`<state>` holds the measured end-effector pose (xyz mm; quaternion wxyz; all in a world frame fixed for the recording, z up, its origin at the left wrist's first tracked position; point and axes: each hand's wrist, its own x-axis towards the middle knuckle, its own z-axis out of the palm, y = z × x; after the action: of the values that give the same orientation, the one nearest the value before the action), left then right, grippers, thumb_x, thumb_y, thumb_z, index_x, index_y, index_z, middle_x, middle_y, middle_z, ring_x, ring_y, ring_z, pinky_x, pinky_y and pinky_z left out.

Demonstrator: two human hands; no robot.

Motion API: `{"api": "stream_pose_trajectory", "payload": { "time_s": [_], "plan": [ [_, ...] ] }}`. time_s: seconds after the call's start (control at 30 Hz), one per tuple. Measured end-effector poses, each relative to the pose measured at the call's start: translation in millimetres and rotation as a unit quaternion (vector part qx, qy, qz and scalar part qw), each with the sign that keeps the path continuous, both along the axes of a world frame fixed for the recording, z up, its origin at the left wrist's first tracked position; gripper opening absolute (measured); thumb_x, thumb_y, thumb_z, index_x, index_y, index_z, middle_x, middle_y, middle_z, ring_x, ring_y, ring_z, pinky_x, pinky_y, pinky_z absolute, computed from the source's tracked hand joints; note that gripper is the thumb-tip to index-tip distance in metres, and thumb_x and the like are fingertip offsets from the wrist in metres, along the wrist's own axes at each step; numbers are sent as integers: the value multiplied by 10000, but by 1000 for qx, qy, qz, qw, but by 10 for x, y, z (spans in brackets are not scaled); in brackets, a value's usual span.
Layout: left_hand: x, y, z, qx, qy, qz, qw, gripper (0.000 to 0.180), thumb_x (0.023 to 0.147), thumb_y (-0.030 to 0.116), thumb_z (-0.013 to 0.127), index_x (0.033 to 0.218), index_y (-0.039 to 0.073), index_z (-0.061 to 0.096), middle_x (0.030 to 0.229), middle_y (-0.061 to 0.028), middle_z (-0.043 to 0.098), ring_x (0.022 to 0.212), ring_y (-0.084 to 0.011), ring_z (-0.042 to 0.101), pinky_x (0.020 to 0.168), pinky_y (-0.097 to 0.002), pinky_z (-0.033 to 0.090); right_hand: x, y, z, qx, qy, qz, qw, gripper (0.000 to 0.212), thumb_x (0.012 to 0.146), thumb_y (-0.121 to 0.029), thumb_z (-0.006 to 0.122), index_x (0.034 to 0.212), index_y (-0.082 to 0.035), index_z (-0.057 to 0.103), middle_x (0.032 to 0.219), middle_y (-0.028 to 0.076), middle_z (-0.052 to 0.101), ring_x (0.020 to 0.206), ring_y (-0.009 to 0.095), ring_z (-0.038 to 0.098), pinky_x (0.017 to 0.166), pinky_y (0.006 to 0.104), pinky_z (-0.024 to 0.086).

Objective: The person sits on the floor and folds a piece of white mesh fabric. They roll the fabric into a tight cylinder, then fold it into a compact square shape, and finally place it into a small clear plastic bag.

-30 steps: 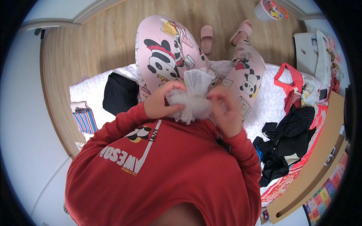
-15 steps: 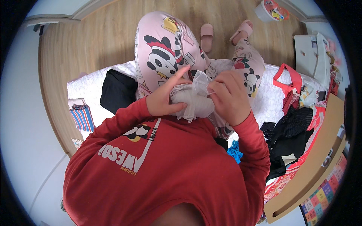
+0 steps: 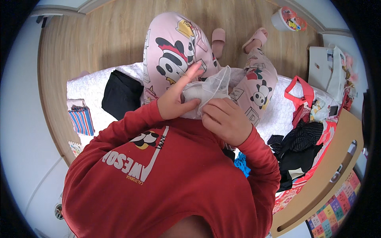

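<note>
A rounded white bundle of soft cloth (image 3: 195, 94) with a thin, see-through mesh edge sits over my lap, close to my red top. My left hand (image 3: 174, 100) cradles its left side, the thumb pressed on the near face and the fingers stretched up behind it. With bent fingers, my right hand (image 3: 228, 121) grips the mesh at the bundle's lower right. Above that hand, a loose flap of the mesh (image 3: 219, 81) stands up and fans out. My right fingertips are partly hidden, and the cloth's exact kind is unclear.
I sit on a white quilted bed cover (image 3: 93, 89). Folded black cloth (image 3: 121, 95) and a striped cloth (image 3: 80, 121) lie left. To the right are a red-strapped bag (image 3: 299, 93), dark clothes (image 3: 299, 148) and a wooden board (image 3: 325, 178). Pink slippers (image 3: 218, 41) and a bin (image 3: 281, 22) stand ahead.
My right hand has come down and left, toward my body, holding the mesh edge. The mesh now spreads in a wider flap to the upper right. My left hand stays on the bundle.
</note>
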<state>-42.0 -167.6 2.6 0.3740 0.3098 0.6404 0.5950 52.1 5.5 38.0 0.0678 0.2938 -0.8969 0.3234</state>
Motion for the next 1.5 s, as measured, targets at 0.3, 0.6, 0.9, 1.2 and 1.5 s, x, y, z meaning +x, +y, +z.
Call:
{"api": "stream_pose_trajectory", "payload": {
  "time_s": [0.3,0.6,0.9,1.2,1.5],
  "plan": [
    [-79,79,-58,84,28,71,994,812,703,-69,528,1352,-1,46,1328,-164,293,1237,-213,284,1004,-300,217,2,-53,-98,-47,-8,-147,988,190,697,-61,556,882,-41,521,816,78,526,738,248,531,644,317,442],
    [-236,216,-14,99,-18,183,978,921,614,-91,537,1366,78,33,1196,-166,383,1133,-195,392,933,-285,307,-236,-31,-173,-217,-111,-439,865,297,727,-104,653,961,-40,480,726,64,537,568,187,520,535,261,440],
    [-644,-330,286,66,19,155,986,951,602,-78,541,1377,94,16,1106,-131,406,1043,-193,413,891,-287,331,-719,-255,-102,-396,-234,-298,836,319,712,-166,685,918,-15,493,735,49,533,591,95,486,500,224,399],
    [-423,-748,-16,-173,227,318,904,650,643,17,640,1207,39,318,956,-128,487,808,-158,488,649,-254,414,-941,-756,-723,-306,-233,-321,865,312,731,-171,688,842,-11,445,536,-4,458,463,56,392,417,216,317],
    [-274,-549,-145,-114,150,397,898,281,690,97,664,817,17,426,568,-21,456,494,-66,423,446,-219,372,-889,-810,-538,-266,-203,-333,881,325,692,-152,691,872,-26,451,577,51,479,486,143,471,436,277,364]
  ]
}}
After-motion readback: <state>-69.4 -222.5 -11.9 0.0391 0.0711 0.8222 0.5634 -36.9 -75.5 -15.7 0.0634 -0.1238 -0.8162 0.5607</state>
